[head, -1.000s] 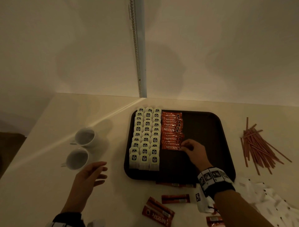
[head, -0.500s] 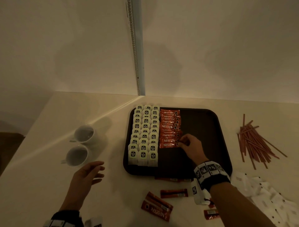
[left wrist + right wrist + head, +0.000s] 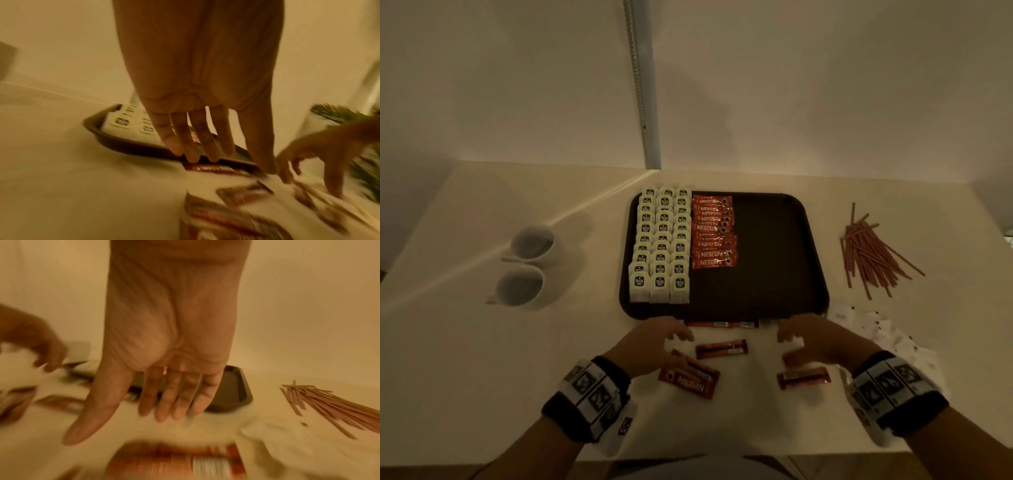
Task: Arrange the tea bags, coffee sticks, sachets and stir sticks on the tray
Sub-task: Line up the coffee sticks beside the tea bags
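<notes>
Pale cream table (image 3: 465, 359) against a plain off-white wall with a vertical metal strip (image 3: 643, 102); dim, warm light.

Far left: two white ceramic cups (image 3: 524, 265), round, glossy, handles to the left, one just behind the other.

Centre: dark brown tray (image 3: 784, 301), rectangular, rounded corners, raised rim. Left part holds tea bags (image 3: 661, 245), white paper envelopes with small dark square labels, overlapped in three columns; label text too small to read. Just beside them, one column of coffee sticks (image 3: 714, 236), red-orange glossy sachets printed "NESCAFÉ", overlapped like shingles. Right half of the tray floor is bare.

Near edge, on the table: loose coffee sticks (image 3: 720, 349), dark red foil; one lies against the tray's front rim, one bears "NESCAFÉ" upside down (image 3: 688, 380), one sits further right (image 3: 803, 378).

Left hand (image 3: 650, 349): palm down over the loose sticks, fingers straight and slightly spread, thumb near the inverted stick, holding nothing. Left wrist view shows the fingertips (image 3: 193, 155) by the tray's front rim.

Right hand (image 3: 822, 344): palm down, fingers extended and together, thumb splayed, gripping nothing. Both wrists carry black bands with square printed markers.

Right: heap of stir sticks (image 3: 873, 253), thin flat reddish-brown strips, fanned loosely. Nearer, white paper sachets (image 3: 876, 329), scattered, crumpled, with small dark print, unreadable.
</notes>
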A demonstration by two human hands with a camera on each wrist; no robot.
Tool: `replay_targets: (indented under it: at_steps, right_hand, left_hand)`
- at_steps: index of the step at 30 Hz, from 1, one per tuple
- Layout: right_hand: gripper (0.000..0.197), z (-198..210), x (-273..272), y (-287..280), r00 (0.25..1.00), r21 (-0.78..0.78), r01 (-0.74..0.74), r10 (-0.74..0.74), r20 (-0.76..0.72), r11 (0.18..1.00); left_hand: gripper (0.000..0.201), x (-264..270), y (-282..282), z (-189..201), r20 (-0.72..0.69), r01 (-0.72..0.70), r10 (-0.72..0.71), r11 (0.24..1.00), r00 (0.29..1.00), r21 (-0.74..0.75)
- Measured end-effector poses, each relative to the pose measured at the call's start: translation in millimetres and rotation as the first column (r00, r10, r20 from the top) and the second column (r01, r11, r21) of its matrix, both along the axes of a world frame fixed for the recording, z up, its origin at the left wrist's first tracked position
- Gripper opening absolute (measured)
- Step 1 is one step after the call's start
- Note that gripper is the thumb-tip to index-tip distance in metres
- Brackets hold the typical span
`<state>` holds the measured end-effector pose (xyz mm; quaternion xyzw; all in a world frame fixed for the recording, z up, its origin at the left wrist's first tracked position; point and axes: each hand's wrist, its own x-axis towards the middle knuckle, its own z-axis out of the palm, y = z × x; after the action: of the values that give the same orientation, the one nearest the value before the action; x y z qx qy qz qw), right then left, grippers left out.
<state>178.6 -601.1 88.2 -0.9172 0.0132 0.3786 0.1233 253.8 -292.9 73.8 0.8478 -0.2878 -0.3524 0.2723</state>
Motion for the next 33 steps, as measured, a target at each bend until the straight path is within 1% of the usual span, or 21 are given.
replay_targets:
  at_steps: [2, 4, 6, 8, 10, 12, 14, 16, 18, 19, 21, 23, 25, 27, 30, 31, 33]
  right_hand:
    - [0.054, -7.4, -18.6, 0.7, 1.0, -0.092, -0.001, 0.003, 0.022, 0.996]
    - [0.065, -11.1, -30.4, 2.1, 0.995, -0.175, -0.076, 0.087, 0.057, 0.982]
    - [0.075, -12.2, -35.7, 2.0, 0.983, -0.243, -0.132, 0.158, 0.093, 0.961]
    - [0.081, -12.4, -37.0, 0.6, 0.975, -0.283, -0.155, 0.193, 0.112, 0.946]
    - [0.08, -12.9, -37.2, -0.4, 0.97, -0.304, -0.172, 0.215, 0.114, 0.937]
    - [0.067, -14.4, -36.8, -0.8, 0.965, -0.298, -0.176, 0.224, 0.136, 0.938]
    - [0.048, -15.9, -36.0, -0.7, 0.963, -0.262, -0.176, 0.221, 0.155, 0.949]
    - [0.034, -17.3, -35.4, -0.9, 0.969, -0.218, -0.164, 0.198, 0.146, 0.962]
    - [0.028, -18.4, -36.3, -0.5, 0.978, -0.174, -0.143, 0.166, 0.129, 0.974]
    - [0.026, -19.6, -37.4, -0.3, 0.979, -0.154, -0.139, 0.159, 0.126, 0.978]
    - [0.023, -21.9, -39.0, -0.6, 0.974, -0.136, -0.157, 0.176, 0.14, 0.978]
    - [0.024, -24.8, -40.7, 0.3, 0.965, -0.139, -0.189, 0.21, 0.157, 0.972]
    - [0.03, -27.1, -42.1, 4.3, 0.958, -0.144, -0.218, 0.24, 0.155, 0.965]
    - [0.037, -27.7, -43.1, 10.6, 0.953, -0.165, -0.236, 0.262, 0.155, 0.958]
    - [0.039, -24.2, -41.6, 18.3, 0.949, -0.177, -0.236, 0.266, 0.17, 0.955]
    - [0.038, -23.0, -39.8, 20.0, 0.951, -0.164, -0.22, 0.249, 0.184, 0.962]
    - [0.034, -21.1, -34.4, 23.9, 0.961, -0.088, -0.155, 0.17, 0.217, 0.984]
  left_hand:
    - [0.048, -8.9, -13.8, -3.7, 0.074, 0.13, -0.139, 0.986, 0.988, 0.107]
    - [0.055, -17.4, -22.0, -7.6, 0.168, 0.217, -0.256, 0.952, 0.952, 0.216]
    - [0.062, -23.3, -26.2, -11.4, 0.228, 0.263, -0.334, 0.92, 0.915, 0.292]
    - [0.066, -27.4, -28.6, -15.5, 0.26, 0.278, -0.373, 0.899, 0.891, 0.339]
    - [0.066, -30.8, -30.8, -19.3, 0.294, 0.284, -0.402, 0.884, 0.867, 0.373]
    - [0.062, -32.9, -33.3, -23.3, 0.286, 0.279, -0.398, 0.883, 0.871, 0.378]
    - [0.053, -33.2, -35.4, -25.0, 0.246, 0.251, -0.347, 0.902, 0.905, 0.352]
    - [0.042, -33.0, -36.0, -25.5, 0.186, 0.24, -0.316, 0.909, 0.93, 0.34]
    - [0.032, -35.3, -34.3, -25.9, 0.157, 0.294, -0.37, 0.883, 0.916, 0.367]
    - [0.027, -38.0, -32.9, -26.8, 0.165, 0.322, -0.404, 0.87, 0.9, 0.375]
    - [0.025, -42.5, -31.1, -29.6, 0.204, 0.333, -0.414, 0.88, 0.887, 0.338]
    - [0.028, -45.1, -33.0, -29.1, 0.227, 0.293, -0.352, 0.921, 0.908, 0.256]
    - [0.03, -44.6, -40.1, -25.5, 0.242, 0.225, -0.268, 0.955, 0.933, 0.192]
    - [0.034, -43.4, -51.6, -24.7, 0.314, 0.173, -0.218, 0.971, 0.924, 0.164]
    - [0.045, -44.0, -67.8, -28.7, 0.422, 0.146, -0.207, 0.974, 0.883, 0.172]
    - [0.044, -43.9, -71.1, -30.8, 0.446, 0.151, -0.219, 0.971, 0.868, 0.184]
    - [0.041, -43.6, -74.1, -32.6, 0.463, 0.177, -0.275, 0.954, 0.842, 0.244]
